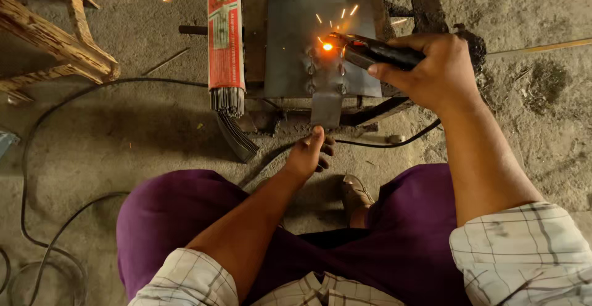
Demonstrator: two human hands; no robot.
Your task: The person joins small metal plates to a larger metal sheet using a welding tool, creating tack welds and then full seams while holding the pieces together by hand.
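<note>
Welding sparks fly from a glowing orange arc point (pixel 327 46) on a grey sheet-metal plate (pixel 296 16) as a person crouches over it on a workshop floor. The right hand (pixel 431 72) is clenched around a black electrode holder (pixel 376 52), angled leftward so its tip meets the plate just above a row of bolts or rivets. The left hand (pixel 308 155) reaches forward with fingers loosely curled, its fingertip touching the near end of a narrow grey metal strip (pixel 325 106) that hangs off the plate's near edge, apparently steadying it while the joint is made; whether it actually grips the strip cannot be told.

The plate lies flat on a dark, rusty metal frame (pixel 425 1), at the far centre of the scene, directly ahead of the person's knees in purple trousers (pixel 166 220). Just left of the plate, a red packet of grey welding rods (pixel 225 35) lies open at its near end, rods protruding within easy reach. Black cables (pixel 55 109) loop across the dusty concrete floor (pixel 123 139) at left, and a wooden frame (pixel 55 41) stands at far left. A sandalled foot (pixel 356 195) shows between the knees.
</note>
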